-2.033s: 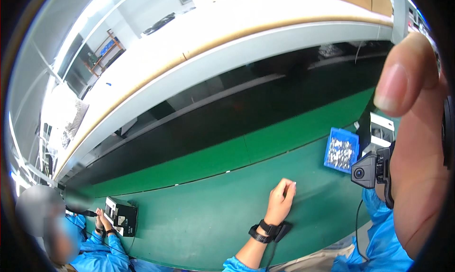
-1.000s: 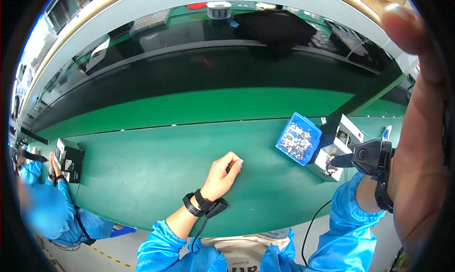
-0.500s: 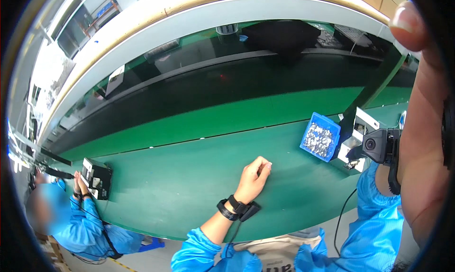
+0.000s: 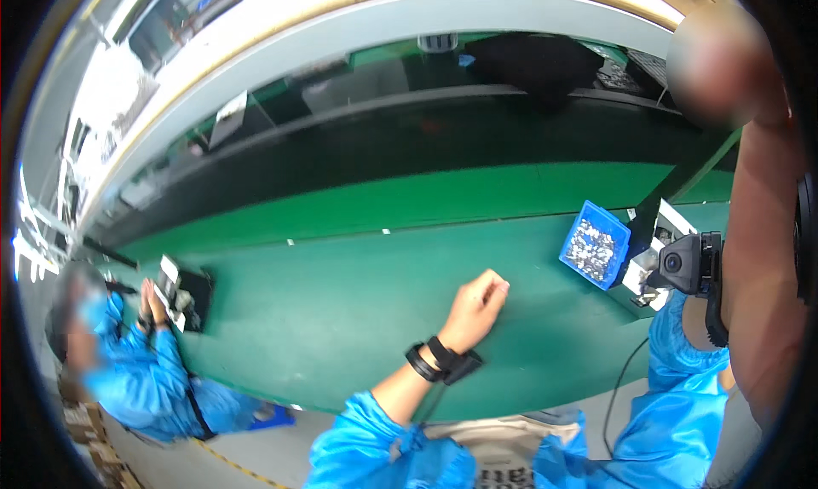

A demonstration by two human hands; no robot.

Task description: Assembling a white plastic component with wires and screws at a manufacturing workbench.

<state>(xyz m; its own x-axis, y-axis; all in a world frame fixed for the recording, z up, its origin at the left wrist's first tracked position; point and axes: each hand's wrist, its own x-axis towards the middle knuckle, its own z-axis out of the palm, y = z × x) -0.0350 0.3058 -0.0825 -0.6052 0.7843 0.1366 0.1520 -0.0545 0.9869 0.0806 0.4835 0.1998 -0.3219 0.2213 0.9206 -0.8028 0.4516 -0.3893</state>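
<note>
My left hand (image 4: 475,310) rests on the green table (image 4: 341,319) with its fingers curled into a loose fist, and no object shows in it. A black strap with a small device (image 4: 443,359) circles that wrist. At the right edge, my right hand (image 4: 724,63) is raised very close to the view. It is smeared and partly cut off, so its fingers and anything they touch cannot be made out. On the right wrist sits a small black camera (image 4: 682,263). Beyond it, to the left, a blue bin (image 4: 595,245) holds many small metallic parts.
A black-and-white box-like unit (image 4: 654,267) stands beside the bin, partly behind the wrist camera. A dark conveyor-like strip (image 4: 341,165) runs along the back under a pale shelf (image 4: 358,16). At far left, another person in blue (image 4: 162,387) has hands near a similar unit (image 4: 189,300).
The whole view has shifted, so the table's things appear farther right. My raised right hand has moved slightly and its thumb is now blurred. My left hand stays curled on the table.
</note>
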